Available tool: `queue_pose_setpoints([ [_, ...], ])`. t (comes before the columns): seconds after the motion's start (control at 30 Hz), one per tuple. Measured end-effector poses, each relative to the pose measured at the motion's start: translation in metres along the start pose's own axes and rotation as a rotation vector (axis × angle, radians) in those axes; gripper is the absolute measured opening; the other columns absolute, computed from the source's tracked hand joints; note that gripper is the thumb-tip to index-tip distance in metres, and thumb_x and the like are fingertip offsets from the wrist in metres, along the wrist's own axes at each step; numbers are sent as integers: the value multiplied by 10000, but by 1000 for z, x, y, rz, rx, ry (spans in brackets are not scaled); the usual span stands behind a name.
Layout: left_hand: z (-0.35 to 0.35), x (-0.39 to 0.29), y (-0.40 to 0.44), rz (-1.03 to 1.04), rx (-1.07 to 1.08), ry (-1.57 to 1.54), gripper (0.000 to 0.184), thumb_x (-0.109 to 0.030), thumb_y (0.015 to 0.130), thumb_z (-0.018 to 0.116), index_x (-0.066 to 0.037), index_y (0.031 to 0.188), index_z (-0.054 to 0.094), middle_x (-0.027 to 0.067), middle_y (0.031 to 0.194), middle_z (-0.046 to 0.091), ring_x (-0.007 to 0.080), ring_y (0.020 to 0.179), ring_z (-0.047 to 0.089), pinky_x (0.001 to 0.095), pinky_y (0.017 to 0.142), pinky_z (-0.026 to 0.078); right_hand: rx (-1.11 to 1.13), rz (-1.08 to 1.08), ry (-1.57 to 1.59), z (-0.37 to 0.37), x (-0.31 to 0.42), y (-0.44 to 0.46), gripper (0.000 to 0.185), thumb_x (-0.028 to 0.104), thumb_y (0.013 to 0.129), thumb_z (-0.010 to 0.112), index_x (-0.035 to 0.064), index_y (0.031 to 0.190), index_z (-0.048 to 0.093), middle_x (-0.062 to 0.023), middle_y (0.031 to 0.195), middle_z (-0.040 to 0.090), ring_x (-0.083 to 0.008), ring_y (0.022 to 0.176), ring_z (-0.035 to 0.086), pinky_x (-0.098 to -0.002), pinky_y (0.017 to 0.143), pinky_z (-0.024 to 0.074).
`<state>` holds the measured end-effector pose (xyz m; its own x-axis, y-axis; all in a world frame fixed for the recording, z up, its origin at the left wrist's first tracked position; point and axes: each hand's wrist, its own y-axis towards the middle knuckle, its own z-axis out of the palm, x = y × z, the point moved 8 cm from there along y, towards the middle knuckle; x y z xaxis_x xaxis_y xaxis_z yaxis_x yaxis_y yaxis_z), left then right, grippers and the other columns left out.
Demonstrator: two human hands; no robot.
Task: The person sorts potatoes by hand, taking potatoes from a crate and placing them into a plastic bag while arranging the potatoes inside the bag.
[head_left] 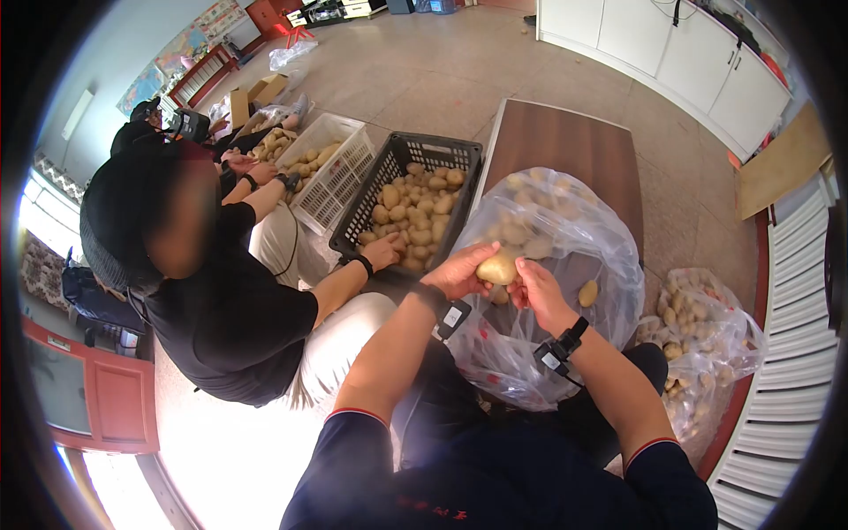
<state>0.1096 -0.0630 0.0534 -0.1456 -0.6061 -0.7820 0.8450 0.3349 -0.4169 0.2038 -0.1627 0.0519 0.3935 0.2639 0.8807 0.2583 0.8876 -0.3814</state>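
Observation:
A pale yellow potato [497, 268] is held up in front of me, over the mouth of a clear plastic bag [609, 252]. My left hand [458, 272] is closed around its left side. At its right edge, the thumb and fingers of my right hand [541, 296] press against it. Inside the bag, more potatoes show through the plastic at the far side, and a single potato [588, 293] lies near the right wall. Black bands with small boxes are strapped to both my wrists.
Left of the bag stands a black crate [408, 140] of potatoes, with a co-worker's hand [382, 253] in it. Beyond is a white crate [353, 132]. A brown board [565, 141] lies behind the bag. Another potato-filled bag [698, 309] sits at right, by a radiator [786, 371].

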Motion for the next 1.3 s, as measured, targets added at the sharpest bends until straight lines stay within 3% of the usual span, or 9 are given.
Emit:
queue_pose_setpoints([
  [0.03, -2, 0, 1, 0, 1, -1, 454, -522, 904, 603, -110, 1081, 532, 37, 852, 613, 131, 582, 559, 253, 494, 483, -1, 0, -1, -1, -1, 0, 394, 492, 969, 512, 103, 990, 570, -20, 734, 595, -102, 530, 522, -245, 495, 421],
  [0.1, -5, 5, 2, -60, 30, 13, 418, -506, 927, 564, -130, 1108, 582, 16, 1016, 621, 151, 890, 547, 331, 690, 428, -27, 9, 18, -7, -6, 0, 383, 464, 970, 527, 91, 1044, 573, -32, 778, 601, -101, 543, 526, -245, 495, 419],
  [0.43, -45, -17, -2, 119, -165, -289, 431, -514, 912, 586, -105, 1045, 616, 37, 859, 646, 174, 626, 556, 302, 509, 473, -296, -57, -336, -104, -52, 9, 362, 379, 942, 567, 55, 1103, 582, -33, 853, 602, -96, 565, 535, -245, 502, 429],
  [0.5, -62, -17, -1, 139, -236, -379, 443, -519, 907, 591, -102, 1056, 608, 44, 858, 638, 185, 619, 554, 309, 509, 480, -436, -328, -629, -153, -69, 33, 371, 346, 909, 606, 42, 1121, 585, -83, 899, 627, -184, 678, 605, -319, 612, 500],
  [0.53, -77, -16, -3, 166, -318, -467, 456, -525, 901, 595, -100, 1066, 601, 52, 857, 629, 196, 612, 553, 317, 510, 488, -437, -326, -629, -155, -60, 26, 371, 346, 909, 606, 42, 1121, 585, -83, 899, 627, -184, 678, 605, -319, 612, 500],
  [0.6, -98, -13, -5, 178, -402, -506, 468, -530, 896, 598, -97, 1074, 594, 60, 868, 623, 203, 620, 554, 321, 523, 498, -587, -381, -1003, -156, -30, 3, 409, 292, 852, 632, 36, 1165, 573, -171, 1040, 635, -368, 993, 595, -438, 842, 480],
  [0.7, -131, -6, -9, 214, -523, -554, 485, -531, 892, 602, -93, 1099, 578, 79, 911, 610, 222, 665, 560, 341, 560, 528, -666, -293, -1093, -158, -18, -15, 420, 248, 849, 628, 39, 1206, 558, -231, 1219, 543, -411, 1085, 556, -452, 937, 454],
  [1.13, -212, 21, -19, 352, -719, -660, 339, -378, 934, 606, -126, 1157, 574, 82, 1088, 615, 264, 938, 586, 433, 737, 547, -575, -84, -1289, -166, -41, -27, 515, 241, 808, 661, 84, 1277, 517, -193, 1325, 426, -414, 1106, 553, -462, 917, 483],
  [1.3, -200, 13, -32, 438, -669, -700, 583, -341, 847, 705, -46, 1294, 473, 153, 1167, 580, 312, 1047, 579, 424, 835, 520, -551, -166, -1367, -167, -48, -21, 462, 148, 772, 635, 37, 1210, 543, -214, 1274, 449, -408, 1113, 532, -461, 914, 475],
])
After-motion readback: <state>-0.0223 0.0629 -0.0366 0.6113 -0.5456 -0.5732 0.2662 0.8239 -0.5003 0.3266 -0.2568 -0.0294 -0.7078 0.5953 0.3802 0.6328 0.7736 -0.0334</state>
